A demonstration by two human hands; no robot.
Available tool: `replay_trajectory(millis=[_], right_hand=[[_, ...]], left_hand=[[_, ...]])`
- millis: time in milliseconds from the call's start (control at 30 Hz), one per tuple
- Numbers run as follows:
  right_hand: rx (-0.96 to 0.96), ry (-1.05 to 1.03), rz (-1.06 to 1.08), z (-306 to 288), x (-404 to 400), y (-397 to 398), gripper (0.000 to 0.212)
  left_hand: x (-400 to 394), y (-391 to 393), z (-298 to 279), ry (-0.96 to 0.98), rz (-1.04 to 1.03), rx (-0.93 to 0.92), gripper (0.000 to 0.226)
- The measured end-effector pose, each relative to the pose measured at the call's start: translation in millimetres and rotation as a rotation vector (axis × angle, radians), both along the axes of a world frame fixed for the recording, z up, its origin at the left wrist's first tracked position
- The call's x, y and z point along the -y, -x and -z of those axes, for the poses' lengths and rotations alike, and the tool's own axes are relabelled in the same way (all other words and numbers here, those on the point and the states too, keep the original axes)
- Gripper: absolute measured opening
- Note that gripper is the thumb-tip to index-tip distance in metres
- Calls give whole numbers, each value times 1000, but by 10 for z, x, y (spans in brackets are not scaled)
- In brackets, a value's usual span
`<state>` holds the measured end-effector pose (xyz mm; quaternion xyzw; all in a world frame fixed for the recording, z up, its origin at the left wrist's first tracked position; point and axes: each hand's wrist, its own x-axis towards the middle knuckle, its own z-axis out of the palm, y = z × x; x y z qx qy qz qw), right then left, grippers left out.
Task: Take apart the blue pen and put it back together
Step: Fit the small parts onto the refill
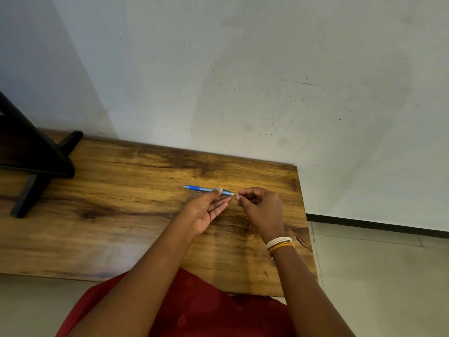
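The blue pen (202, 189) lies nearly level above the wooden table (126, 203), its clicker end pointing left. My left hand (206, 210) holds the barrel between thumb and fingers, palm turned up and the other fingers straight. My right hand (260, 207) sits just right of the pen with curled fingers and pinches the silver tip end (236, 195). I cannot tell whether the tip is still joined to the barrel.
A black stand (31, 154) with legs occupies the table's left end. A pale wall runs behind the table. The table's right edge (305, 227) drops to a tiled floor (379, 276). Red clothing (194, 307) shows at the near edge.
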<state>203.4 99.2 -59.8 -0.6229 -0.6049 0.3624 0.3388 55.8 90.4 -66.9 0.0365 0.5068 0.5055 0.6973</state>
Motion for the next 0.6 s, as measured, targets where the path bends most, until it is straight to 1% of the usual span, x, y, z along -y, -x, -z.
replay_trajectory(millis=[267,433,600], right_hand=[[-77,-3,15,2,3,1,11],[-55,-21,-44,46,-7,7,28],[-104,26,-74,57,-3,24,27]], left_hand=[[4,19,-8,-4,3,5,9],[11,32,-23,0,-8,9,6],[15,36,-21,4,-18,6,7]])
